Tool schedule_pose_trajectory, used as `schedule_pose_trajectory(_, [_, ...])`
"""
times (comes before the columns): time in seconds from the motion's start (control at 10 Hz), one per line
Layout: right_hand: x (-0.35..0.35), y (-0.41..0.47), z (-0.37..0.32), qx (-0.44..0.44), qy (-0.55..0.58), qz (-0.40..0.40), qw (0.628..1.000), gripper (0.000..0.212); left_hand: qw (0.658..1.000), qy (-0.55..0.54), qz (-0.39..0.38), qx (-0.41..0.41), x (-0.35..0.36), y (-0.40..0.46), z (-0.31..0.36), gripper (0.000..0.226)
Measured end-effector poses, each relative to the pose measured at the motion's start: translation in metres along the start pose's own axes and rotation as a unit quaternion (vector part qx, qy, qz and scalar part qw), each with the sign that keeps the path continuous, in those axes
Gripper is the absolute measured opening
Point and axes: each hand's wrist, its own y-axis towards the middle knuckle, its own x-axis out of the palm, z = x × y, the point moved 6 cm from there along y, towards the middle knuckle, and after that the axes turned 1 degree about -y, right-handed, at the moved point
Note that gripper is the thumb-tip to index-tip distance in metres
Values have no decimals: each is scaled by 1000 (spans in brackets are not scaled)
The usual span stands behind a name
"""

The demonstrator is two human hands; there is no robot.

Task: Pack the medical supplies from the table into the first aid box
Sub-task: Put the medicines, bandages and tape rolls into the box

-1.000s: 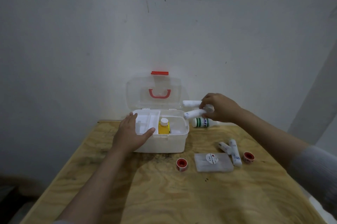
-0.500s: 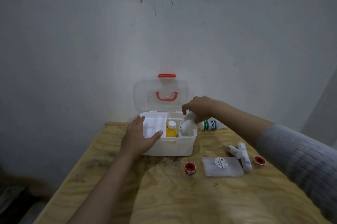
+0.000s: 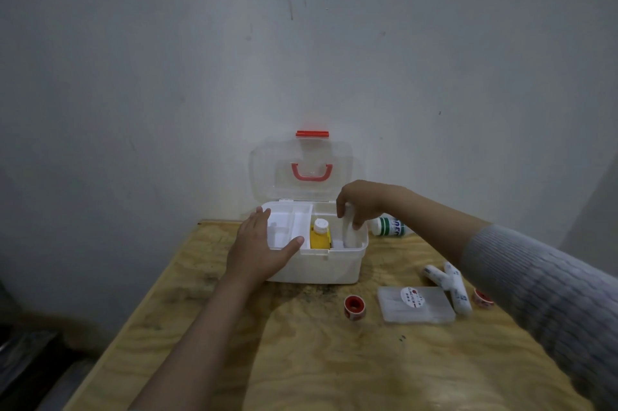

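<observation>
The right hand is curled downward over the right compartment of the first aid box. Its fingers and thumb are closed around the upper end of a white bandage roll, which is held upright with its lower end inside the compartment, close to the right wall. Whether a second roll is held behind it cannot be told.

The left hand is laid flat and spread on the front left corner of the box. The thumb is pressed along the front rim and the fingers are extended over the white divided tray in the left half; nothing is gripped.

A yellow bottle with a white cap is stood upright in the right compartment, just beside the tray wall. Open room is left between the bottle and the roll. The clear lid is raised upright behind the box against the wall.

On the table, a white bottle with green bands is laid on its side just beyond the right wall of the box. Nearer the front, a red tape roll, a flat clear packet and two crossed bandage rolls are set in a row, with a second red tape roll partly hidden by the grey sleeve. The front of the table is left bare.
</observation>
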Motion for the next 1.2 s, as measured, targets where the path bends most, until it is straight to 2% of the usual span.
schedule_pose_trajectory(0.3, [8, 1, 4, -20, 84, 67, 994, 38, 1000, -9, 5, 5, -2, -1, 2, 99])
schedule_pose_trajectory(0.6, [1, -11, 14, -19, 122, 133, 983, 38, 1000, -16, 11, 10, -4, -2, 3, 97])
schedule_pose_trajectory(0.8, [-12, -41, 42, -4, 191, 217, 957, 30, 999, -25, 20, 17, -4, -2, 2, 96])
schedule_pose_trajectory(0.9, [-7, -57, 67, 30, 195, 247, 949, 22, 999, -25, 22, 17, -3, -1, 2, 96])
schedule_pose_trajectory(1.0, [16, -64, 97, 100, 181, 242, 948, 21, 999, -18, 24, 17, -3, -1, 2, 96])
schedule_pose_trajectory(1.1, [56, -68, 125, 181, 144, 188, 955, 29, 1000, -11, 20, 15, -3, -1, 1, 96])
schedule_pose_trajectory(1.2, [93, -71, 145, 239, 154, 146, 948, 38, 1000, -8, 15, 11, -3, -1, 1, 96])
